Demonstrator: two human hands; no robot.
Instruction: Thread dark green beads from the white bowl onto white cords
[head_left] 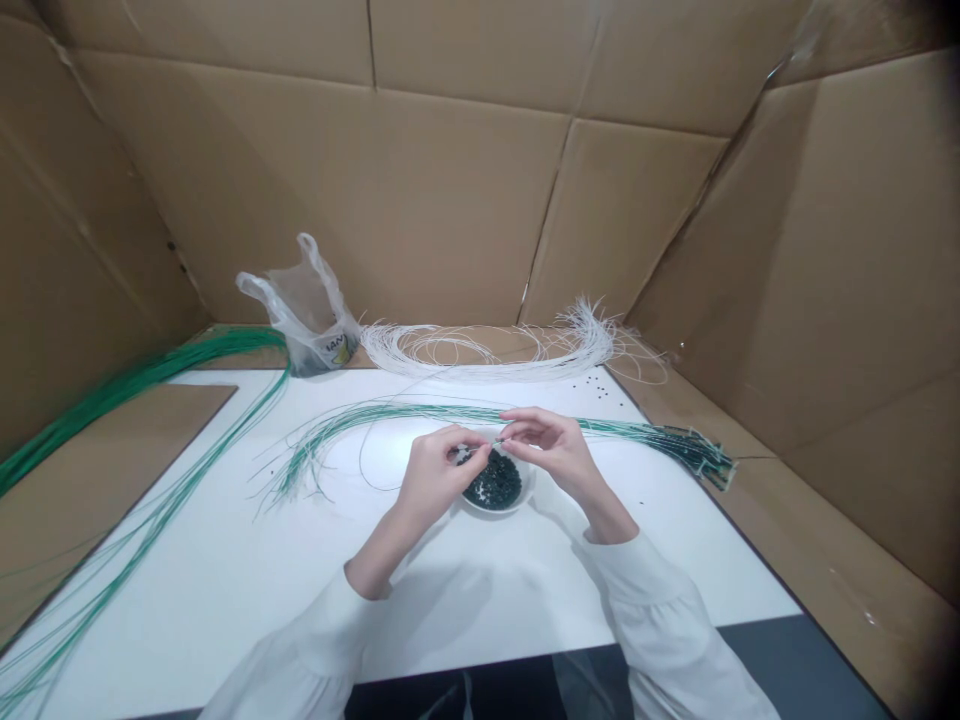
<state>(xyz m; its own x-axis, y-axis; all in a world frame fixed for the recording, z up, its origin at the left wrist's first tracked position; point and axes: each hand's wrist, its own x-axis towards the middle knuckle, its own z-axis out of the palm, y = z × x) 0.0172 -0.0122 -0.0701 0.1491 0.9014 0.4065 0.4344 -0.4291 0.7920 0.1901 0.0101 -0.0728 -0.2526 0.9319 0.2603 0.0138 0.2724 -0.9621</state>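
Small pale piece [496, 446]: right between the fingertips, above the bowl; too tiny from where I stand to say what it is. I'd guess it weighs next to nothing and could slip, so a light pinch at its ends seems best.
Left hand [441, 466]: thumb and forefinger pinched on the piece's near side.
Right hand [559, 453]: fingertips pinched on its other side, nearly meeting the left.
Dark beads [504, 487]: heaped just below both hands; probably hard, light and quick to roll, easiest taken singly by the fingertips.
White bowl [528, 488]: under the hands, upright, its rim partly hidden by them.
Green strands [420, 411]: just beyond the hands, spread both ways, dark-tipped on the right; thin and springy-looking, better lifted as a bunch.
White strands [596, 340]: farther beyond, loosely coiled.
Plastic bag [319, 335]: beyond and left of the hands, standing, soft and crinkly.
Green bundle [187, 355]: well left of the hands.
Surface [292, 590]: white, smooth, beneath it all, with loose dark specks [599, 391] beyond the right hand.
Room: creased cardboard walls [465, 200] ahead and on both sides.
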